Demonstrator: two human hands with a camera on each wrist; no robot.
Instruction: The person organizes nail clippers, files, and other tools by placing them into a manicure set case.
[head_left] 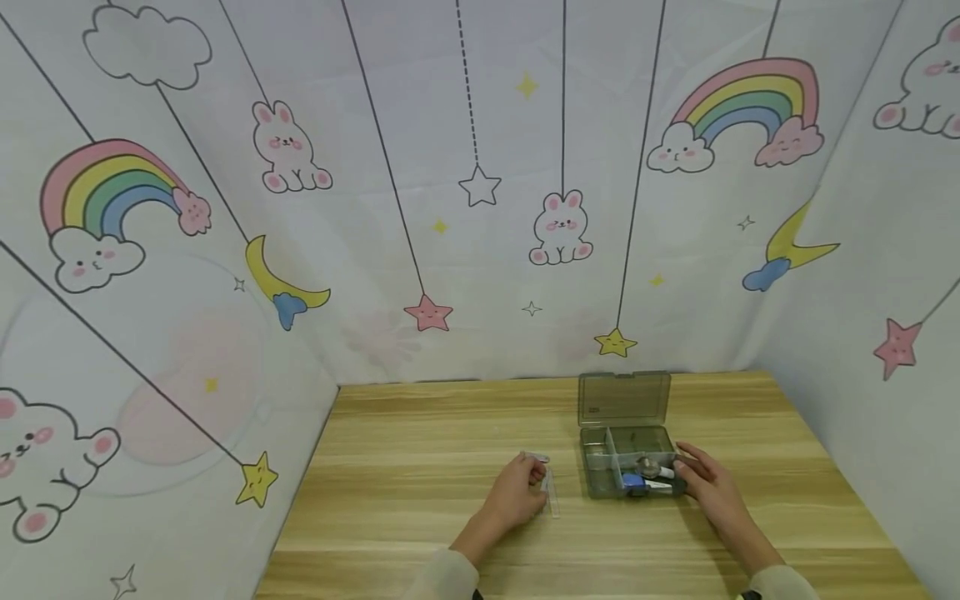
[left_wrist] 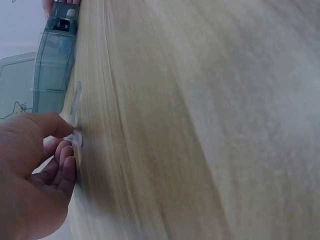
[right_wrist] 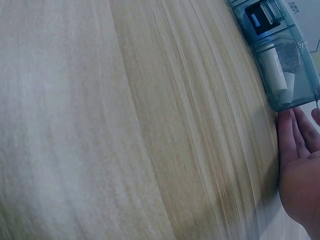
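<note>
My left hand (head_left: 516, 492) is low over the table, thumb and fingertips pinching a small clear plastic piece (left_wrist: 77, 138). Just right of those fingers, a thin clear strip (head_left: 554, 493) lies flat on the wood. My right hand (head_left: 708, 492) is at the right side of a smoky see-through box (head_left: 600, 483), its straight fingers (right_wrist: 286, 132) touching the end wall. The box's lid (head_left: 624, 400) stands up at the back. Inside, the front right compartment holds a blue and white item (head_left: 634, 482) and a white tube-like piece (head_left: 664, 472).
The box rests on a wood-grain table (head_left: 405, 450), with thin dividers (head_left: 612, 450) splitting its inside into compartments. White cloth walls (head_left: 480, 333) printed with rabbits, stars and rainbows rise behind the table and on both sides.
</note>
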